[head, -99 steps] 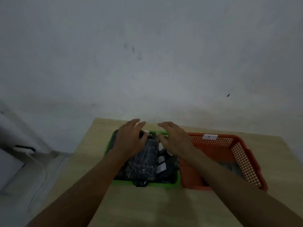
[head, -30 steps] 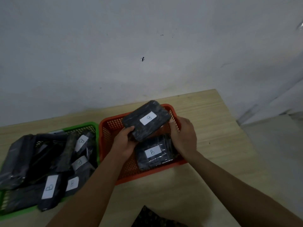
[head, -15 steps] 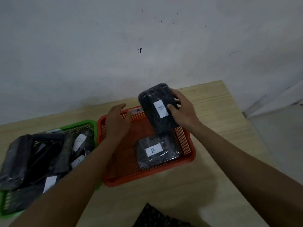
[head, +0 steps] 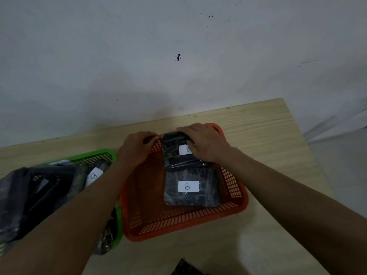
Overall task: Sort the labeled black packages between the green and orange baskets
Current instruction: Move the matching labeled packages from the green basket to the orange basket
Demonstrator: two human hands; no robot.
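Note:
An orange basket (head: 198,219) sits in the middle of the wooden table. Inside it lies a black package with a white "B" label (head: 190,188). A second black "B" package (head: 176,153) rests at the basket's far end, partly on the first one. My right hand (head: 204,143) is on its far right corner, fingers wrapped over its top edge. My left hand (head: 137,147) grips the basket's far left rim. A green basket (head: 95,155) on the left holds several black labelled packages (head: 49,187); my left forearm hides part of them.
The table (head: 268,135) stands against a grey wall and ends at the right, with floor beyond. A dark patterned object (head: 186,268) pokes in at the bottom edge, in front of the orange basket.
My right hand has lowered the "B" package from above the orange basket down into its far end. My left hand has settled on the basket's rim.

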